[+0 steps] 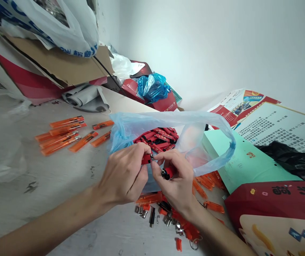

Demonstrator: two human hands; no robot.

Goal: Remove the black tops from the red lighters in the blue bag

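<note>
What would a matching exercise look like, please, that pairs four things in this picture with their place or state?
1 left hand
2 blue bag
3 orange lighters
4 metal parts

A in a loose row, far left on the table
B scattered at the near edge
C pinching one red lighter
D open, filled with red lighters

Pairs: 1-C, 2-D, 3-A, 4-B

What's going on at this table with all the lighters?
The left hand grips a small red lighter while the right hand pinches its tip and holds a second red piece tucked in its fingers. Both are over an open blue plastic bag holding more red lighters. Orange lighters lie on the table to the left, and small metal parts are scattered below the hands.
</note>
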